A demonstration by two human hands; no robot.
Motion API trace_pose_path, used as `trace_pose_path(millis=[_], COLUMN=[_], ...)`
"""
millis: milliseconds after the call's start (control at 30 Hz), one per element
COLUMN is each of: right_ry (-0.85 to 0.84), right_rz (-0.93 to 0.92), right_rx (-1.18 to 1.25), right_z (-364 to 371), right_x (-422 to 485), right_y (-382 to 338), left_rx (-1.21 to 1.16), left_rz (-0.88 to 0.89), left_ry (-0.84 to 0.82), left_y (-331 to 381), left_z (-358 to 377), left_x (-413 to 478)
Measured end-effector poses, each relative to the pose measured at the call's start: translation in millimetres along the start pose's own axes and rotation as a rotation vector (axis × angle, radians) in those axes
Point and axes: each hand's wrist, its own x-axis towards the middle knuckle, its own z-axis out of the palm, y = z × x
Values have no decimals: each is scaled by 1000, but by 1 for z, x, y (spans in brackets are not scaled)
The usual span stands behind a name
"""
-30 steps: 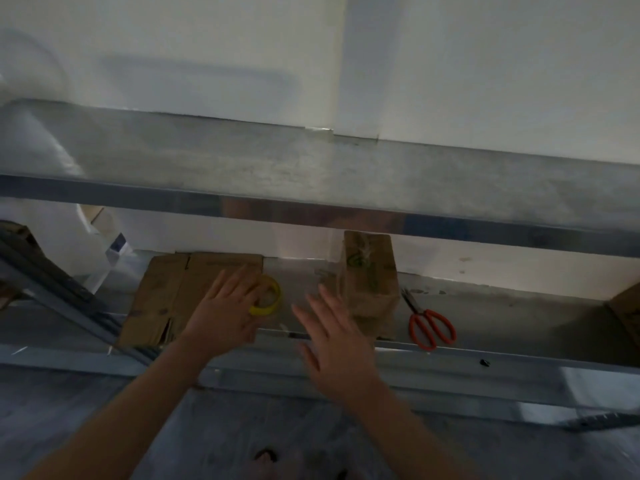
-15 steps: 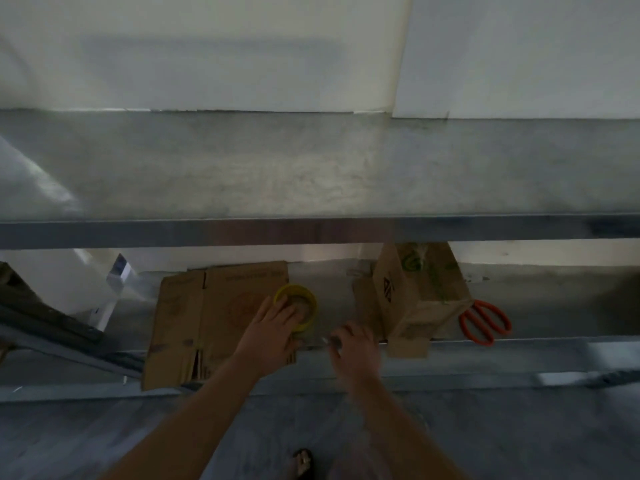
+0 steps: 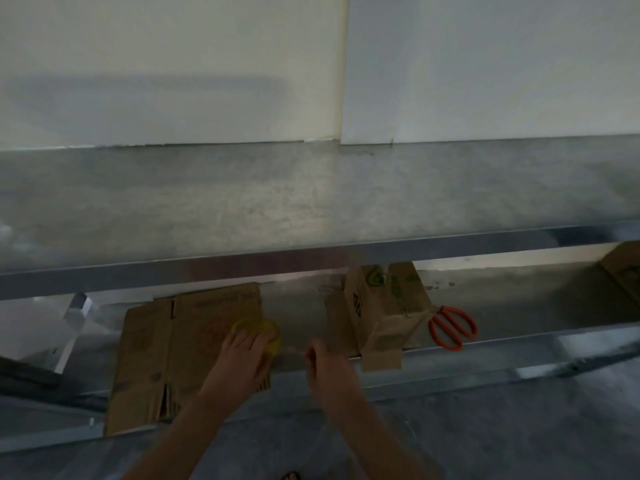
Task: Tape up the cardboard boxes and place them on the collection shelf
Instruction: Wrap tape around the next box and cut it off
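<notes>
Cardboard boxes first, from your head camera: one flattened box lies on the lower shelf toward its left end, and its near end juts out past the shelf's front edge. A second, folded-up box stands tilted near the middle of that shelf, with one flap hanging over the front edge. A third piece of cardboard shows at the right end, cut off by the frame.

Now your left hand: it rests on the yellow tape roll, which lies flat at the right edge of the flattened box. Your fingers are close together and fairly straight across the top of the roll, pressing on it rather than wrapping it.

Your right hand is just to the right of the roll, over the front edge of the shelf, between the roll and the standing box. Its fingers are curled in toward the thumb, but it's blurred, so I cannot tell whether anything is pinched there.

Orange-handled scissors lie on the shelf just to the right of the standing box, near the front edge. Above it all runs the upper shelf, a broad grey metal surface against the pale wall.
</notes>
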Motion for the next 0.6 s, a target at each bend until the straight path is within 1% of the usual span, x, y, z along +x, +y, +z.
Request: trace_pose_path(millis=[67,167,300,433,500,600], right_ry=[8,0,-16,40,68,49], right_rz=[9,38,28,-50,-105,-143], right_rx=[-12,-13,39,110,113,152], right_z=[-19,-50,-108,-175,-205,-238], right_x=[-9,-24,-52,-69,-73,-71], right_y=[2,16,45,70,77,84], left_rx=[-4,-69,-120,-262,-335,-482], left_rz=[22,28,31,-21,-73,-162], left_ry=[-2,3,-17,82,85,81], left_y=[13,50,98,142,163,185], left_z=[-9,-17,-27,-59,-80,-106], left_x=[-9,-16,-12,12,28,48])
